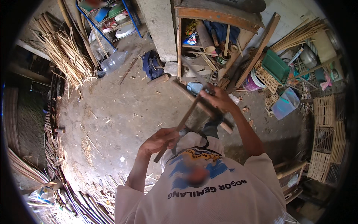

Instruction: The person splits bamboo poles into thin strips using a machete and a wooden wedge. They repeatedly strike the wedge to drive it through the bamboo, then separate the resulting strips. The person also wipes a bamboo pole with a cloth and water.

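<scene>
My left hand (163,139) is closed around a flat brown strip of bamboo or wood (186,116), held at a slant in front of my body. Its lower end sticks out below the fingers, and its upper end reaches my right hand (216,98). That hand is wrapped round the dark handle of a long knife, whose grey blade (195,73) points away to the upper left, smeared by motion. Whether the blade touches the strip I cannot tell. Under my right hand a bamboo pole (223,124) lies slanting on the floor near my foot.
A wooden cabinet (218,14) holding jars and cloth stands ahead, beside a concrete pillar (158,30). Bundled bamboo strips (69,56) lean at the far left near a plastic bottle (115,61). At right are a green tray (276,65) and a clear bin (285,103). Shavings litter the floor.
</scene>
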Demonstrator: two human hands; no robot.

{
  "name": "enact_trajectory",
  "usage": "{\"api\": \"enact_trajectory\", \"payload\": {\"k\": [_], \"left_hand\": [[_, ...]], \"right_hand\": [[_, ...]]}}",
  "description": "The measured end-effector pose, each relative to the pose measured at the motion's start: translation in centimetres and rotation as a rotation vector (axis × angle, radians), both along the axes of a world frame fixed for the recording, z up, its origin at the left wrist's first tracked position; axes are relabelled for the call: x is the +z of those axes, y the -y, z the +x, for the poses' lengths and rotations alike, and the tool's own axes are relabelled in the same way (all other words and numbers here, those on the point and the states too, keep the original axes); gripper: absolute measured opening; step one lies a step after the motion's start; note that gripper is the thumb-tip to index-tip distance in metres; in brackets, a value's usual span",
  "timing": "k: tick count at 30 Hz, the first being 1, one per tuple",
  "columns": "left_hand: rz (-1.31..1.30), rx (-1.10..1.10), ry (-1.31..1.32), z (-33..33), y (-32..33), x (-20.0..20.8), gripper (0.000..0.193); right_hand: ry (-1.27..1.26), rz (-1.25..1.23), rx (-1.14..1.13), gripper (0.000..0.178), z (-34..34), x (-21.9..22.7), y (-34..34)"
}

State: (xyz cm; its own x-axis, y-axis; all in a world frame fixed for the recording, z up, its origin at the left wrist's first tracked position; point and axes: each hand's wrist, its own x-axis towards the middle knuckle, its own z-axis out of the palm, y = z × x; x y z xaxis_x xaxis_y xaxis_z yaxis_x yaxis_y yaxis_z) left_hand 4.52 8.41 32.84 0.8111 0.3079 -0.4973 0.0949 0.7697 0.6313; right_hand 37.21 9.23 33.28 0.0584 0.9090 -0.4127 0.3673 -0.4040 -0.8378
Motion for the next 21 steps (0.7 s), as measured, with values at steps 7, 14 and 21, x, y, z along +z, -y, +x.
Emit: {"api": "enact_trajectory", "payload": {"k": [7,14,21], "left_hand": [[0.001,0.464,0.227,3.2,-1.9,-2.3,0.056],[0.54,0.87,-0.109,7.4,-1.7,-7.4,0.038],[0.254,0.838,-0.054,3.8,-2.9,-2.7,0.035]], "right_hand": [[-0.655,-0.216,-0.317,0.038,-5.6,-5.5,1.5],[-1.015,-0.19,-0.408,0.03,-13.0,-2.4,2.3],[0.07,0.27,-0.071,0.041,-8.0,-5.8,1.6]]}}
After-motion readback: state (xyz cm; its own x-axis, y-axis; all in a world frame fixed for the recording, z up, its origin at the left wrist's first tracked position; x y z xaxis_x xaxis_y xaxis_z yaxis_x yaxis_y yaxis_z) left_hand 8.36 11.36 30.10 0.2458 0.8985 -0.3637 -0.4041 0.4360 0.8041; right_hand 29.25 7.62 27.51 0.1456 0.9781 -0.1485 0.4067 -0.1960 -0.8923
